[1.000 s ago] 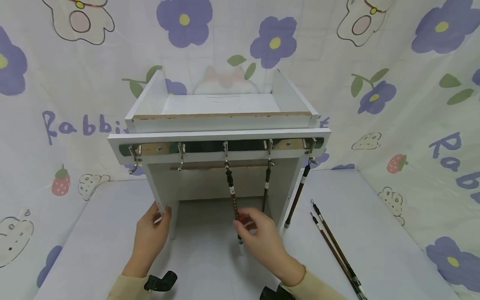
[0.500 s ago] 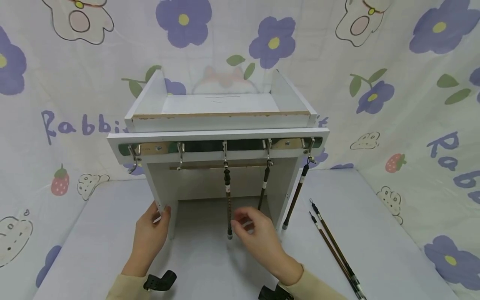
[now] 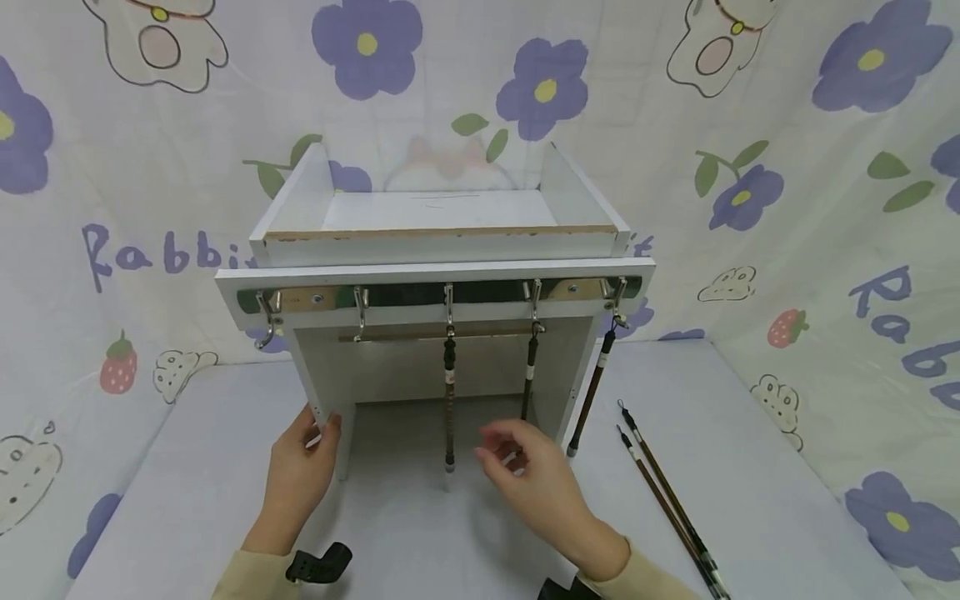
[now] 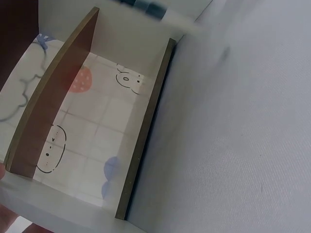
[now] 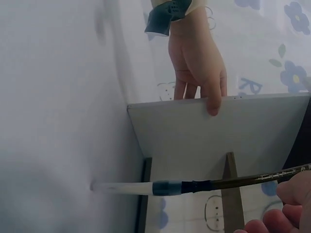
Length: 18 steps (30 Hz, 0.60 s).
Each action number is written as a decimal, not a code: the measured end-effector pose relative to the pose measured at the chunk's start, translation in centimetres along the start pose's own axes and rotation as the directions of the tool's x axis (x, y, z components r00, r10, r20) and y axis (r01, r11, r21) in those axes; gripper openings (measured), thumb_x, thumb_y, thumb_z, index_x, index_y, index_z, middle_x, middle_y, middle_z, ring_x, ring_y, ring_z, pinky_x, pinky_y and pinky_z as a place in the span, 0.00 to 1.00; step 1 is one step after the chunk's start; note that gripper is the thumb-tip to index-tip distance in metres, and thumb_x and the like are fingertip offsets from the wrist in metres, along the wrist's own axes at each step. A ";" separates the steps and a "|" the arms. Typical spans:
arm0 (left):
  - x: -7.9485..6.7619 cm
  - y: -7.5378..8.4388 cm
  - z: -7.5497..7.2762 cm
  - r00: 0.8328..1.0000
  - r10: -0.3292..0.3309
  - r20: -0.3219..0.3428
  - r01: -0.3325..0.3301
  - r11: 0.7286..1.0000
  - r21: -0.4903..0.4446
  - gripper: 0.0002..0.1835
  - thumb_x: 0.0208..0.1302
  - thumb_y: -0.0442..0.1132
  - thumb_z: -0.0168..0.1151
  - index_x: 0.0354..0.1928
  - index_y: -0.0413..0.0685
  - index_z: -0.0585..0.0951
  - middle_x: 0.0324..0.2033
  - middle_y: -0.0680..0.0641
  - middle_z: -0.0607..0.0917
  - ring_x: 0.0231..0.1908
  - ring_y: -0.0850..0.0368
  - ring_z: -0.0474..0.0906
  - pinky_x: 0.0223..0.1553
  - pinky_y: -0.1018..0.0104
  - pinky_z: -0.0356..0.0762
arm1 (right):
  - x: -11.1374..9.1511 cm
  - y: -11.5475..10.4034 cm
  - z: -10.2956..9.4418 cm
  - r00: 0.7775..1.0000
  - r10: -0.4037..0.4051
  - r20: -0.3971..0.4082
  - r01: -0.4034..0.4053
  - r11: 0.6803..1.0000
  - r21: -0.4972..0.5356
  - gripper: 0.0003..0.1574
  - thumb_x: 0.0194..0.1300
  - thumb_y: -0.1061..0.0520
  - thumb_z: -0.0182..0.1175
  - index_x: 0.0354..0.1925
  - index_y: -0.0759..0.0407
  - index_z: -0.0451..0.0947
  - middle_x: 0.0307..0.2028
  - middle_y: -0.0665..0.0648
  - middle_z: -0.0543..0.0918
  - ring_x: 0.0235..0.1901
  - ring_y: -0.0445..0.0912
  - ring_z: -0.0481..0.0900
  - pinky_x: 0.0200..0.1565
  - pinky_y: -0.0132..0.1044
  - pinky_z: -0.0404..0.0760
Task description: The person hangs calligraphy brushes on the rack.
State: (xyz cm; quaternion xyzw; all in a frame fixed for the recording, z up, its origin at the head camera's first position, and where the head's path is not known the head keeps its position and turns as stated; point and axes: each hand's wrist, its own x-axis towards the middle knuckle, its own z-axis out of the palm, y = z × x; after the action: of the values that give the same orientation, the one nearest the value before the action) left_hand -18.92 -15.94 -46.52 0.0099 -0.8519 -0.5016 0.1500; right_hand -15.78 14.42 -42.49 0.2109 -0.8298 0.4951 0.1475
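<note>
Beyond the left hand (image 3: 300,467) and right hand (image 3: 540,483), a pale cloth (image 3: 450,75) is hung, printed with purple flowers (image 3: 367,46), strawberries (image 3: 118,369) and lettering (image 3: 177,260). Beneath them, a white surface (image 3: 180,475) is softly lit, faintly shadowed.

The middle hanging brush (image 3: 449,404) is brown and black with a white band; the two brushes (image 3: 675,498) on the white counter (image 3: 757,467) are brown and black. The unit (image 3: 442,248) is white with tan edges (image 3: 442,233). The far cloth (image 3: 457,58) is white, with purple yellow-centred flowers (image 3: 367,71), green leaves (image 3: 469,124) and red strawberries (image 3: 117,371).
</note>
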 end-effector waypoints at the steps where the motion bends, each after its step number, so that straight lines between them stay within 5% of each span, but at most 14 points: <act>1: 0.0 0.0 0.0 1.000 0.000 -0.002 0.000 1.000 0.000 0.28 0.73 0.53 0.49 0.71 0.53 0.66 0.63 0.39 0.72 0.58 0.39 0.74 0.49 0.46 0.78 | -0.1 0.1 -0.3 1.000 -0.005 -0.002 0.005 1.000 -0.008 0.13 0.62 0.60 0.67 0.45 0.48 0.80 0.38 0.45 0.82 0.35 0.39 0.79 0.32 0.33 0.82; 18: -0.1 0.0 0.0 1.000 0.009 -0.007 -0.009 1.000 0.001 0.26 0.73 0.53 0.49 0.68 0.52 0.70 0.61 0.39 0.75 0.55 0.40 0.76 0.49 0.47 0.78 | -3.2 3.2 -5.7 0.998 0.031 -0.048 -0.039 0.982 -0.186 0.15 0.58 0.58 0.70 0.44 0.47 0.79 0.36 0.42 0.81 0.33 0.37 0.79 0.30 0.32 0.82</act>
State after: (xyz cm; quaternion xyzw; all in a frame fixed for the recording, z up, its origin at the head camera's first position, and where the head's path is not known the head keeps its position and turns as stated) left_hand -18.85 -15.92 -46.55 0.0076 -0.8516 -0.5006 0.1552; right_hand -14.38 21.45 -43.78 0.1702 -0.8727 0.4223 0.1765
